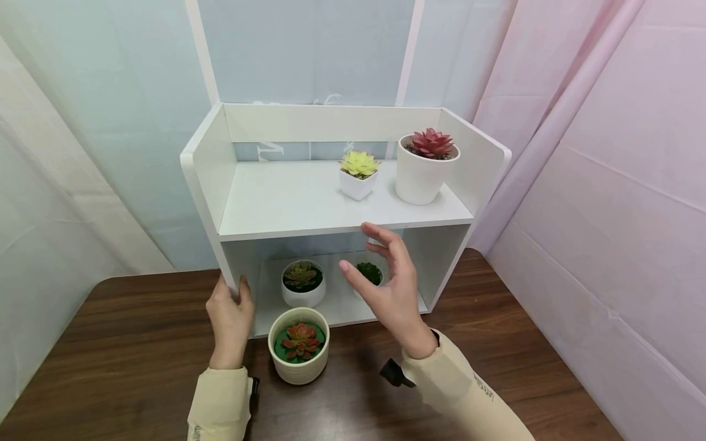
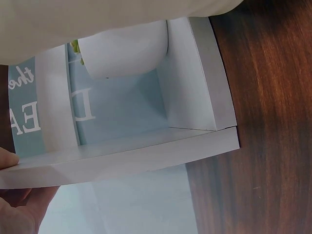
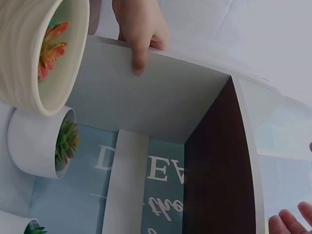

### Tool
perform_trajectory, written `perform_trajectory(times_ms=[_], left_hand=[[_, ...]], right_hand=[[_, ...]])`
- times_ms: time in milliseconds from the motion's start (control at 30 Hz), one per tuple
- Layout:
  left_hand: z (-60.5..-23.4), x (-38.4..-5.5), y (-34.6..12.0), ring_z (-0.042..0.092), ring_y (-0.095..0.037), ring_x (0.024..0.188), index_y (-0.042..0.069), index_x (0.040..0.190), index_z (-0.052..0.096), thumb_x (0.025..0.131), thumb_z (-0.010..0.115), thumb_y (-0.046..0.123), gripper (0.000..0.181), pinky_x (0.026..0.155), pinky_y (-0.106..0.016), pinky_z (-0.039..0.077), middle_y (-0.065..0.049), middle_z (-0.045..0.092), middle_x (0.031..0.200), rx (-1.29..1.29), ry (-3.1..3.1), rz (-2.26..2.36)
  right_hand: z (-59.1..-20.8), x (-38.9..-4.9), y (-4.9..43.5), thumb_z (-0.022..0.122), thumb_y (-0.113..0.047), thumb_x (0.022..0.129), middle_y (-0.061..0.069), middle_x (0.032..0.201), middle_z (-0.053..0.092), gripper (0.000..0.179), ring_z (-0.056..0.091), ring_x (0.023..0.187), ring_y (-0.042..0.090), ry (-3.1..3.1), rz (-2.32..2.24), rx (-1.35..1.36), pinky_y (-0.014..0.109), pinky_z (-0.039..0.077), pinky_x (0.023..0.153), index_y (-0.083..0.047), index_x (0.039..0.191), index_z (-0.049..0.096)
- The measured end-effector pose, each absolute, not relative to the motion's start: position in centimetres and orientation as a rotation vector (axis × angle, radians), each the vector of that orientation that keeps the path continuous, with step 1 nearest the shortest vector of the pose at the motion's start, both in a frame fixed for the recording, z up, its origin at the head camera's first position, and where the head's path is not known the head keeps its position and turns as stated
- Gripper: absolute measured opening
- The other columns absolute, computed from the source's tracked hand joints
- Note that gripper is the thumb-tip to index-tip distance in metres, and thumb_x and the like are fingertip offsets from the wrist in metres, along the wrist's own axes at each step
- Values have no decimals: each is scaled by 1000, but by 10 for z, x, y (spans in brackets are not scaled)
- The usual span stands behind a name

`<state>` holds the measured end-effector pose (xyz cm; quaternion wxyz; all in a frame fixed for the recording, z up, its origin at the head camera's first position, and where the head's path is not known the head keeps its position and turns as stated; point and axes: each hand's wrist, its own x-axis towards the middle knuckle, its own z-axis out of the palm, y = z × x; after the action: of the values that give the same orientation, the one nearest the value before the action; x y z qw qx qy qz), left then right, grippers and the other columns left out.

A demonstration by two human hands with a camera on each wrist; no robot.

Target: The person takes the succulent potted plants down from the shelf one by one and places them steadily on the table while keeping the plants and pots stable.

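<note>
A white two-tier shelf [image 1: 287, 205] stands on the table. My left hand [image 1: 230, 318] grips the front edge of its left side panel [image 2: 122, 163], thumb on the inner face, as the right wrist view also shows. In front of the upper board's edge, my right hand [image 1: 394, 291] hovers with fingers spread and nothing in them. Behind it, a small dark green succulent [image 1: 368, 272] on the lower tier is partly hidden. To its left sits a white round pot [image 1: 304, 295] with a green-brown succulent. A cream ribbed pot [image 1: 298, 371] with a red-orange succulent stands before the shelf.
On the upper tier are a small white faceted pot [image 1: 357, 185] with a yellow succulent and a larger white pot [image 1: 419, 177] with a dark red one. Fabric curtains [image 1: 618, 184] enclose the brown wooden table [image 1: 138, 343].
</note>
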<state>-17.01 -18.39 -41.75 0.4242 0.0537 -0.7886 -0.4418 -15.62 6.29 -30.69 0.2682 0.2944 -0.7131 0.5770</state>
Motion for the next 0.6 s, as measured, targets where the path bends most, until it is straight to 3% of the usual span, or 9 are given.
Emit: perform_trajectory(times_ms=[600], left_hand=[[-418,-171,-184,64,-51,92,-13,108,59,89,57,-5,20,70,-63,49,-32,65,102,134,-1968,-1100]], right_hand=[[-283,-169,66,74,-5,82,12,135,52,59,51,124,19,-1979,1600,691,33,43,101,-3,134,47]])
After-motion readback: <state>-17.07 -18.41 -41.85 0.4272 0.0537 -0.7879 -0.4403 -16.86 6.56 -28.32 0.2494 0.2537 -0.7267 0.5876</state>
